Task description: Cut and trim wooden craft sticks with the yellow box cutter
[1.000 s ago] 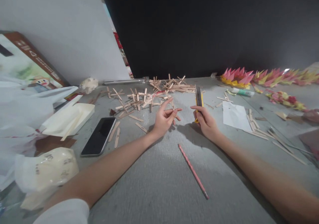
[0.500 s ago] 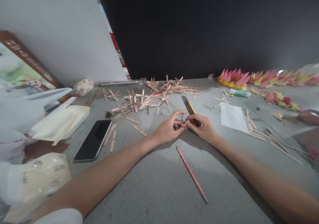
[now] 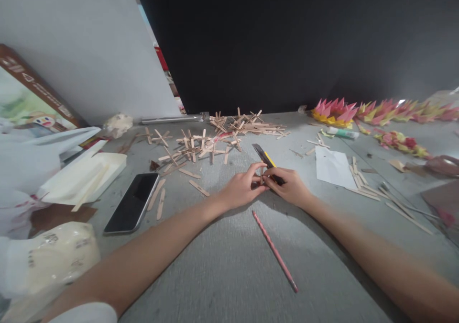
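Observation:
Near the middle of the grey table [image 3: 215, 261], my left hand [image 3: 243, 187] pinches a small wooden stick piece [image 3: 262, 173] between thumb and fingers. My right hand [image 3: 288, 185] meets it from the right, its fingers closed round a black and yellow utility knife [image 3: 261, 153] whose front end points away to the upper left. The fingertips of both hands are close together at the stick piece and partly hide it. A pink pencil [image 3: 274, 251] lies on the table just below my hands.
Wooden sticks, many joined in crosses [image 3: 193, 146], are heaped behind my hands. A phone [image 3: 132, 202] and a white tray [image 3: 111, 162] lie left. To the right are white paper [image 3: 333, 166], loose sticks, a glue stick [image 3: 343, 133] and folded paper flowers [image 3: 335, 112].
The knife has tilted further left, and my right fingers have shifted closer to the stick piece. The whole view has moved slightly.

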A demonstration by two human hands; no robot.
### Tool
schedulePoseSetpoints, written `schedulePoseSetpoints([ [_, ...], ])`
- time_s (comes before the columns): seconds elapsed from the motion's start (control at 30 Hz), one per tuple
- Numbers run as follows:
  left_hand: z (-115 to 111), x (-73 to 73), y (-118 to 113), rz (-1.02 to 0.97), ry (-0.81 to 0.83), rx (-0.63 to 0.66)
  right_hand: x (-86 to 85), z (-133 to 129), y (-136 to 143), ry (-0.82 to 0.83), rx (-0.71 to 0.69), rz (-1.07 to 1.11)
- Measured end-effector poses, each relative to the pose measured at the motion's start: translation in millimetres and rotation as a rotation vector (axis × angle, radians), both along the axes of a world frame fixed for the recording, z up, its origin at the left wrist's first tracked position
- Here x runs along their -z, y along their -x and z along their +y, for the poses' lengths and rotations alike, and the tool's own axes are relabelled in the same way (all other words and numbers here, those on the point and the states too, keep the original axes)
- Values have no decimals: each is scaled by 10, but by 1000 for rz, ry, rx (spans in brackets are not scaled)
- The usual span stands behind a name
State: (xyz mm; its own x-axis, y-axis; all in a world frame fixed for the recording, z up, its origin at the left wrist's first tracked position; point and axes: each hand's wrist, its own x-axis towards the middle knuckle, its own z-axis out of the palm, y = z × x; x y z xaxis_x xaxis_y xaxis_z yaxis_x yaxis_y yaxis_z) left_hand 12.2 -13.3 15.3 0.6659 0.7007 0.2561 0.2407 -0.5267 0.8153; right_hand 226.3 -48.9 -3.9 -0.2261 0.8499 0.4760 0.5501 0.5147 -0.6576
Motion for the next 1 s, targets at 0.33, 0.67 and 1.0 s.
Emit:
schedulePoseSetpoints([
  [0.33, -8, 10, -9, 27, -61, 3, -3, 7, -8, 19, 25, 38],
  [0.67, 64, 36, -31, -272, 125, -256, -46, -38, -59, -24, 88, 68],
  [1.0, 215, 60, -31, -529, 269, -359, -79, -109, -34, -34, -24, -45],
])
